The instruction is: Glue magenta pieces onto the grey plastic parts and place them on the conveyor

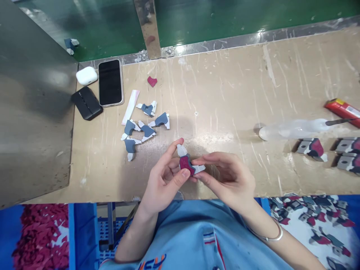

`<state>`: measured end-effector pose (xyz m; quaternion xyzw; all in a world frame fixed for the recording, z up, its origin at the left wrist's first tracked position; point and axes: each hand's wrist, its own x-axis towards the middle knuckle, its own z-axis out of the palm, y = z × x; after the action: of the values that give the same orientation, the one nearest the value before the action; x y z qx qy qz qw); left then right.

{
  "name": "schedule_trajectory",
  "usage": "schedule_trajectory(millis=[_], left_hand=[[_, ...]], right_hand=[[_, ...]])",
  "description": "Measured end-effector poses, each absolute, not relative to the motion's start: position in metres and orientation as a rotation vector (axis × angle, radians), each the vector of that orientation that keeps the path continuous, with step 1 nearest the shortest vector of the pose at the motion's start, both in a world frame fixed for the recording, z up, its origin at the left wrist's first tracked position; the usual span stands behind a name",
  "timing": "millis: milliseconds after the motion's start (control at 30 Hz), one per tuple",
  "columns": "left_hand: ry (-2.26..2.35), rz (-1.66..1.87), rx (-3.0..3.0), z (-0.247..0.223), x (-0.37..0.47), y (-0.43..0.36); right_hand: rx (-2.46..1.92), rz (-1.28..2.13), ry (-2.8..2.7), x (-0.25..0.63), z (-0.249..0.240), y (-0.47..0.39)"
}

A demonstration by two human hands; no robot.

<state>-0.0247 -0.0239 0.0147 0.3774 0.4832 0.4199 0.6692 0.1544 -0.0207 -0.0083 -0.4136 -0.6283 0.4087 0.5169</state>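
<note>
Both my hands meet over the front edge of the table around one small part [186, 164], dark red on its face with grey-blue and white portions. My left hand [165, 178] grips it, thumb on the red face and index finger along its upper white end. The fingertips of my right hand [229, 176] pinch its right white end. To the left lie several grey-blue and white parts [147, 131] without red on them. A single dark red piece [152, 81] rests farther back.
A phone [110, 83], white case [87, 76] and black box [87, 103] sit back left beside a metal panel [33, 105]. Rightward are a translucent bottle [294, 129], a red tube [344, 111] and assembled parts [312, 147]. Bins of red pieces [42, 240] and parts [315, 213] flank me below.
</note>
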Motion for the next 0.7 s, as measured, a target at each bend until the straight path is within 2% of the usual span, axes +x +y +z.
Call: schedule_trajectory(millis=[400,600,700], left_hand=[[1.231,1.103,1.022,0.002,-0.016,-0.024],[1.119,1.137,0.95,0.006,-0.014,-0.023],[1.103,1.152,1.01,0.013,-0.014,-0.023]], right_hand=[[-0.921,0.854,-1.577,0.149,-0.009,-0.02],[-0.864,0.808,-1.522,0.147,-0.012,-0.02],[-0.927,0.9,-1.47,0.15,-0.013,-0.022]])
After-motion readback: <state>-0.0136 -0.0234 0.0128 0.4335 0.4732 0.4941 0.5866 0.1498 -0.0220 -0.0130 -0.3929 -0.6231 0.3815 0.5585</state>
